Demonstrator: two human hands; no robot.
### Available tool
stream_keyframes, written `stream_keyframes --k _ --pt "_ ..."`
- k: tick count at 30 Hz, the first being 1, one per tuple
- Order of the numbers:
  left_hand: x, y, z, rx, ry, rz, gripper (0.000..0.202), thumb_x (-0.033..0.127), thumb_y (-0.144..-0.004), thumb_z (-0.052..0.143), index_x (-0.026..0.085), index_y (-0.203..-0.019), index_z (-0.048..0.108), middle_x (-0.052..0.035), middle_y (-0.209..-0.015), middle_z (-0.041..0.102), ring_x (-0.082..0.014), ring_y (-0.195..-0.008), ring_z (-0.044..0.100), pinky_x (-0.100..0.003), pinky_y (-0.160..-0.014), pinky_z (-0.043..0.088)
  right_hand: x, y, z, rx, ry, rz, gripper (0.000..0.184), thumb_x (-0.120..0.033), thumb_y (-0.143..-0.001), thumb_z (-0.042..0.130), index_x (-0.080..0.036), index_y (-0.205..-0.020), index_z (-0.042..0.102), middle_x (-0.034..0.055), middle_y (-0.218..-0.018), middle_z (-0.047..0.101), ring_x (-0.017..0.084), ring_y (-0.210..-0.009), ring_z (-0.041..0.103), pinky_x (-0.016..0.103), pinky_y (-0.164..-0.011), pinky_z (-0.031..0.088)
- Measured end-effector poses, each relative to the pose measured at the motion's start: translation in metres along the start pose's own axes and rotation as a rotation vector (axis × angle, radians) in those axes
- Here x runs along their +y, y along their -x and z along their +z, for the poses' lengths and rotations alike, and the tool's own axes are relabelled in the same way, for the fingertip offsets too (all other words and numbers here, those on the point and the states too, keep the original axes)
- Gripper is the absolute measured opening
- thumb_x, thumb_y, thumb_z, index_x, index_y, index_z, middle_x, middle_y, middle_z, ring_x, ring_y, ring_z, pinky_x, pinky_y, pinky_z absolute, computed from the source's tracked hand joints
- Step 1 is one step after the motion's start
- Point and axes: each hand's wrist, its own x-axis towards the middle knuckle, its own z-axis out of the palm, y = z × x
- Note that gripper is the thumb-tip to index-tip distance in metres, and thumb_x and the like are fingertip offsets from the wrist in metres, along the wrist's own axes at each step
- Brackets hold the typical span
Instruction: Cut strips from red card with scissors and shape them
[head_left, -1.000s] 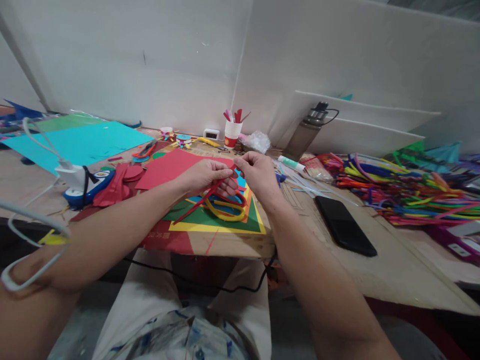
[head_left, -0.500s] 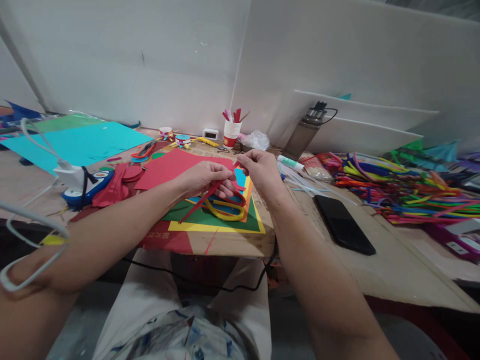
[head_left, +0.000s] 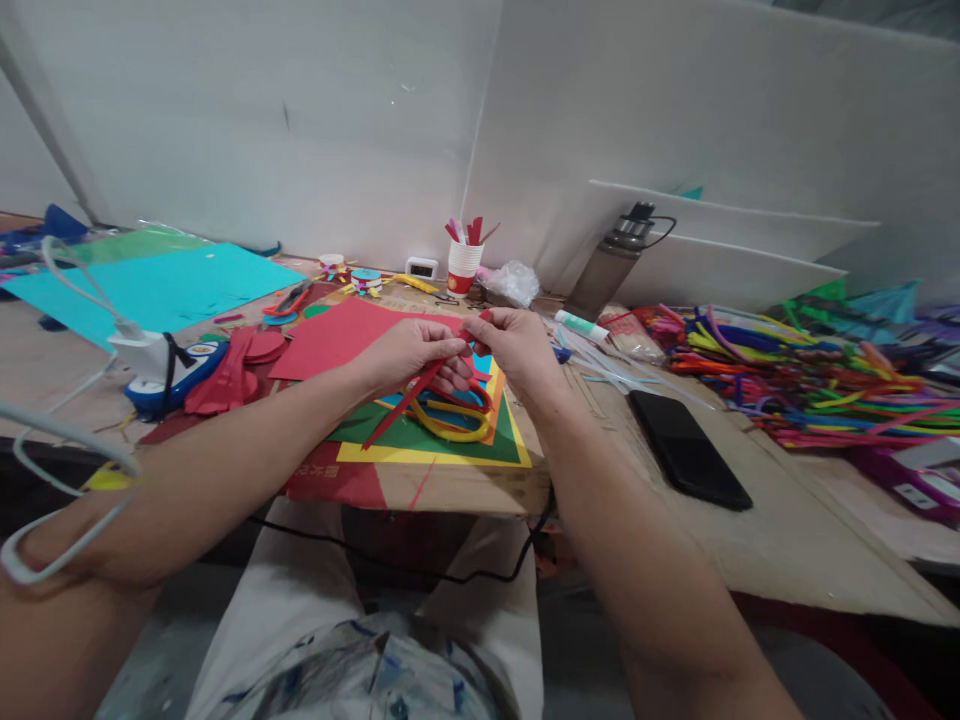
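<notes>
A narrow red paper strip (head_left: 397,415) slants down to the left from between my two hands. My left hand (head_left: 424,355) is closed in a pinch on it, thumb on top. Close beside it, my right hand (head_left: 510,345) pinches the strip's upper end, where a bit of red shows at the fingertips. Below the hands lie scissors with yellow handles (head_left: 450,430). They rest on a stack of coloured paper, with a green sheet (head_left: 367,425), a yellow sheet (head_left: 420,456) and a large red sheet (head_left: 337,335). My fingers hide part of the strip.
A black phone (head_left: 690,450) lies to the right, before a heap of pipe cleaners (head_left: 810,380). Behind stand a paper cup (head_left: 464,268) with red strips, a small digital clock (head_left: 421,268) and a bottle (head_left: 611,265). Left are a blue sheet (head_left: 165,290) and a blue tape-like item (head_left: 176,375).
My right hand has shifted slightly left, nearer my left hand, and its fingers have curled in along the strip. The left hand has barely moved.
</notes>
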Motion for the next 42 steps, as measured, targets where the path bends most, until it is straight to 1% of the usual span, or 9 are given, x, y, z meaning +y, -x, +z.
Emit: stream_keyframes --k 8,14,20,25,27,30,33,37,42 --pt "-0.003 -0.001 -0.001 0.006 -0.015 -0.004 0.016 0.027 -0.088 0.064 0.011 -0.088 0.064 -0.0085 -0.074 0.073 -0.0140 -0.063 0.070 -0.025 -0.060 0.058 -0.002 -0.004 -0.007 0.005 -0.089 0.021 0.020 -0.030 -0.075 0.063 -0.016 -0.063 0.070 0.0010 -0.059 0.064 0.009 -0.049 0.049 0.023 -0.050 0.041" --pt "0.001 -0.002 0.003 0.007 0.011 -0.006 0.012 0.021 -0.088 0.062 0.010 -0.082 0.063 -0.0081 -0.071 0.072 -0.0140 -0.061 0.070 -0.024 -0.057 0.058 0.006 -0.008 -0.009 -0.008 -0.138 0.015 0.024 -0.035 -0.076 0.066 -0.016 -0.063 0.069 0.0013 -0.054 0.062 0.009 -0.047 0.050 0.023 -0.049 0.041" --pt "0.002 -0.002 0.003 0.029 0.044 -0.045 0.013 0.019 -0.088 0.060 0.010 -0.080 0.062 -0.0082 -0.069 0.072 -0.0141 -0.059 0.070 -0.022 -0.055 0.057 0.011 -0.011 -0.008 0.008 -0.066 -0.004 0.029 -0.039 -0.076 0.067 -0.015 -0.060 0.068 0.0016 -0.054 0.061 0.009 -0.046 0.050 0.023 -0.048 0.040" --pt "0.001 0.001 0.000 -0.022 0.028 -0.097 0.011 0.018 -0.088 0.060 0.009 -0.082 0.063 -0.0107 -0.071 0.073 -0.0145 -0.057 0.070 -0.023 -0.056 0.057 0.007 -0.017 -0.018 0.192 -0.087 0.049 0.034 -0.046 -0.080 0.064 -0.015 -0.066 0.067 0.0027 -0.061 0.063 0.008 -0.049 0.052 0.022 -0.050 0.042" --pt "0.001 0.002 -0.001 -0.001 0.040 -0.098 0.012 0.018 -0.088 0.060 0.008 -0.081 0.063 -0.0111 -0.071 0.073 -0.0151 -0.058 0.070 -0.023 -0.056 0.057 0.006 -0.018 -0.019 0.228 -0.145 0.082 0.037 -0.051 -0.081 0.063 -0.015 -0.071 0.067 0.0034 -0.066 0.064 0.009 -0.052 0.054 0.022 -0.052 0.044" --pt "0.001 0.000 -0.003 0.048 0.069 -0.048 0.013 0.020 -0.088 0.061 0.009 -0.082 0.064 -0.0108 -0.071 0.073 -0.0156 -0.060 0.071 -0.023 -0.055 0.056 0.006 -0.014 -0.011 0.091 -0.182 0.115 0.042 -0.059 -0.076 0.065 -0.017 -0.075 0.065 0.0023 -0.069 0.063 0.011 -0.060 0.058 0.023 -0.054 0.046" --pt "0.000 0.000 -0.001 0.048 0.046 0.006 0.018 0.026 -0.088 0.063 0.009 -0.083 0.065 -0.0101 -0.072 0.073 -0.0151 -0.061 0.070 -0.023 -0.058 0.056 0.008 -0.006 0.002 -0.053 -0.099 0.075 0.039 -0.054 -0.067 0.074 -0.018 -0.070 0.061 -0.0001 -0.066 0.061 0.012 -0.061 0.056 0.024 -0.057 0.046" --pt "0.000 0.001 0.005 0.072 -0.037 0.019 0.020 0.028 -0.091 0.060 0.009 -0.085 0.064 -0.0083 -0.070 0.072 -0.0153 -0.062 0.070 -0.026 -0.061 0.057 0.012 -0.001 0.009 -0.045 -0.072 0.020 0.028 -0.042 -0.068 0.072 -0.017 -0.067 0.060 -0.0012 -0.061 0.059 0.011 -0.057 0.052 0.025 -0.057 0.043" --pt "0.000 0.001 0.009 0.098 -0.075 0.029 0.017 0.028 -0.090 0.062 0.011 -0.086 0.062 -0.0070 -0.072 0.072 -0.0153 -0.064 0.071 -0.026 -0.061 0.056 0.011 -0.004 0.006 -0.015 -0.075 0.018 0.023 -0.038 -0.070 0.068 -0.016 -0.064 0.065 -0.0006 -0.058 0.059 0.010 -0.055 0.049 0.025 -0.056 0.040"
